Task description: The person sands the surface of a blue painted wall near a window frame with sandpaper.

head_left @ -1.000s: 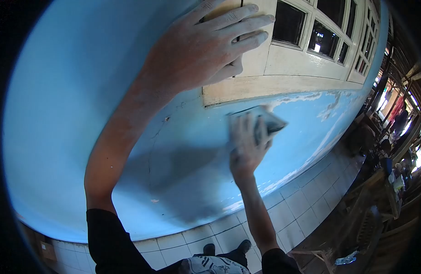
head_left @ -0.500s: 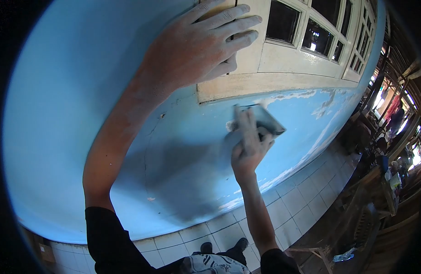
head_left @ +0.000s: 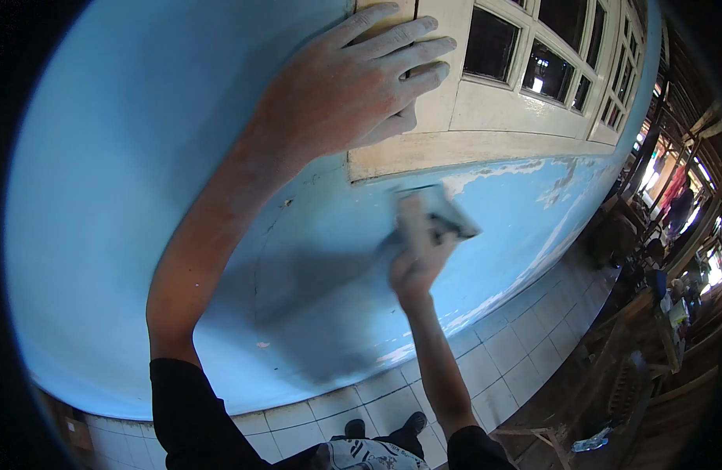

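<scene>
My left hand (head_left: 361, 82), dusted with pale powder, lies with spread fingers on the cream window frame (head_left: 478, 145) at the top. Below the frame, my right hand (head_left: 422, 243) presses a dark, flat sheet (head_left: 455, 215) against the blue wall (head_left: 322, 258). Motion blurs its fingers and the sheet, whose exact kind I cannot make out. Whitish patches of flaked paint (head_left: 502, 168) run along the wall under the frame. A thin crack and small chips mark the wall left of my right hand.
Glass panes (head_left: 549, 70) fill the window at upper right. White floor tiles (head_left: 486, 380) border the wall's foot, with my shoes (head_left: 414, 423) on them. Wooden structures, a bench (head_left: 533, 431) and a plastic bottle (head_left: 591, 440) are at the right.
My right hand and the sheet have shifted slightly left and down on the wall. In the view, my left hand and the window frame sit a little further right.
</scene>
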Available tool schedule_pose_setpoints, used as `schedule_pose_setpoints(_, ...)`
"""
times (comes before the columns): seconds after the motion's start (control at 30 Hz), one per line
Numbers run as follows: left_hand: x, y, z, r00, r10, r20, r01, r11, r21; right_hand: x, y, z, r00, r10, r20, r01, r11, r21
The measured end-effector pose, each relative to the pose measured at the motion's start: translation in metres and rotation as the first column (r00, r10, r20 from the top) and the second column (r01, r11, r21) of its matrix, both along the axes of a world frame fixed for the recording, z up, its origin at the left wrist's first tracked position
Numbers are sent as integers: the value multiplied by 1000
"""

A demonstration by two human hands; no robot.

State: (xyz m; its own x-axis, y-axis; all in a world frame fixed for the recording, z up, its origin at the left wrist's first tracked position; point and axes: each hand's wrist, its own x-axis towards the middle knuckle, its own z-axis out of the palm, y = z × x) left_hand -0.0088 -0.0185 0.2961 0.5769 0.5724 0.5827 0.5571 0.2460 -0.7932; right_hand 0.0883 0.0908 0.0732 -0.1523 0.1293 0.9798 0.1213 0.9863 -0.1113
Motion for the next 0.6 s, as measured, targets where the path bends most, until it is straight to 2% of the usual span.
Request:
schedule_pose_setpoints(0.03, 0, 0, 1, 1000, -1, -5, 1, 1000, 1, 1, 6, 5, 984, 38, -172, -73, 977, -200)
schedule_pose_setpoints(0.07, 1, 0, 0, 1000, 23, -8, -23, 1000, 0, -5, 3, 1, 957, 62, -282, -154, 935, -318)
schedule_pose_setpoints(0.1, 2, 0, 0, 999, 46, -10, -46, 999, -1, -12, -2, -10, 958, 61, -280, -152, 936, -317)
schedule_pose_setpoints(0.13, 3, -1, 0, 999, 45, -8, -45, 999, -1, -18, -9, -22, 980, 149, -133, -159, 985, -73)
schedule_pose_setpoints(0.17, 4, -2, 1, 998, 56, -3, -56, 998, -7, -20, -12, -32, 980, 194, 35, -197, 966, 169)
schedule_pose_setpoints(0.2, 5, -3, 0, 998, 65, -3, -65, 998, -14, -16, -17, -26, 995, 52, 82, -75, 952, 296)
schedule_pose_setpoints(0.23, 5, -3, 0, 998, 59, -10, -59, 998, -16, -16, -13, -24, 996, 46, 75, -67, 953, 294)
schedule_pose_setpoints(0.27, 5, -4, 0, 998, 63, -26, -64, 998, -22, -15, -6, -21, 998, 69, 14, -69, 998, 8)
schedule_pose_setpoints(0.3, 5, -4, 0, 997, 67, -39, -68, 997, -28, -14, -1, -20, 996, 75, -51, -87, 957, -278)
schedule_pose_setpoints(0.33, -1, 1, -5, 997, 60, -42, -61, 998, -29, -14, -1, -22, 996, 68, -53, -80, 957, -279)
schedule_pose_setpoints(0.4, -15, 18, -21, 1000, -24, -10, 24, 997, 79, -18, -9, -31, 989, -103, 107, 117, 983, -138)
schedule_pose_setpoints(0.43, -15, 19, -24, 1000, -24, -8, 24, 997, 79, -21, -15, -38, 965, -192, 177, 205, 977, -59)
schedule_pose_setpoints(0.47, -14, 20, -28, 999, 31, 14, -32, 999, 19, -24, -24, -49, 972, -51, 231, 65, 996, -53)
schedule_pose_setpoints(0.5, -12, 20, -30, 996, 87, 31, -86, 995, -42, -20, -21, -49, 971, -50, 233, 65, 996, -57)
schedule_pose_setpoints(0.57, -9, 20, -31, 994, 102, 32, -100, 993, -58, -17, -5, -40, 991, 1, 131, 27, 978, -208)
schedule_pose_setpoints(0.6, -8, 21, -30, 993, 116, 39, -112, 991, -77, -19, 2, -24, 990, 54, -129, -94, 940, -327)
